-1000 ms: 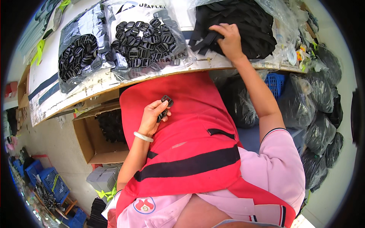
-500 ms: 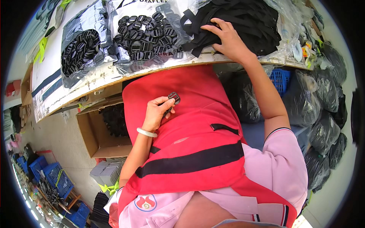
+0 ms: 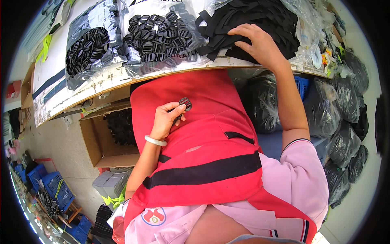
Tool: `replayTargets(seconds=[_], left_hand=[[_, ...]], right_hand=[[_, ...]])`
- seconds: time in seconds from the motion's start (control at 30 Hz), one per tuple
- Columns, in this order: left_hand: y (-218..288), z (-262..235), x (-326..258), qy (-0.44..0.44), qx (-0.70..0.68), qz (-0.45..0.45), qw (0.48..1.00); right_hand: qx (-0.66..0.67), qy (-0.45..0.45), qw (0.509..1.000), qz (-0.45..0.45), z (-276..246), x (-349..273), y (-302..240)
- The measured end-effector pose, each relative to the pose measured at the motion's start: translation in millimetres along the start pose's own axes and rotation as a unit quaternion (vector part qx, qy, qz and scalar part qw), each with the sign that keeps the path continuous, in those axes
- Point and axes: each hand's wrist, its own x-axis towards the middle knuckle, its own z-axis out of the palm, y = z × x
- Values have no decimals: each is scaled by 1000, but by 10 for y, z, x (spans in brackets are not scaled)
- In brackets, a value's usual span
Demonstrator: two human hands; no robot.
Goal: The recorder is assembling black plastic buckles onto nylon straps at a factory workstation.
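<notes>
Over my red apron, my left hand (image 3: 165,118) is closed in a pinch on a small black plastic strap buckle (image 3: 185,102), which stands out past the thumb and fingertips. My right hand (image 3: 263,46) rests at the front of a heap of black webbing straps (image 3: 276,18) on the table. Its thumb and fingers are apart, and no strap is seen gripped between them. To the left of the heap lies a clear bag spilling black buckles (image 3: 156,38). Farther left, another clear bag holds black buckles or rings (image 3: 87,51).
The white table (image 3: 97,83) has a worn front edge above my lap. Below it on the left stands an open cardboard box (image 3: 109,160) with dark contents. Filled plastic bags (image 3: 321,110) crowd the right side. Blue crates (image 3: 59,189) stand on the floor at left.
My right hand has shifted slightly right and nearer over the straps, its fingers drawing a little closer together. My left hand keeps the buckle almost in the same place.
</notes>
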Motion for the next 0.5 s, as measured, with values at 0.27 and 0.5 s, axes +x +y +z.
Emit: replayTargets(seconds=[0.27,0.5], left_hand=[[2,-7,-36,-1,34,0,999],[54,-9,-91,22,27,38,999]], right_hand=[[-42,121,983,-132,611,12,-446],[-16,226,963,-146,741,51,-486]])
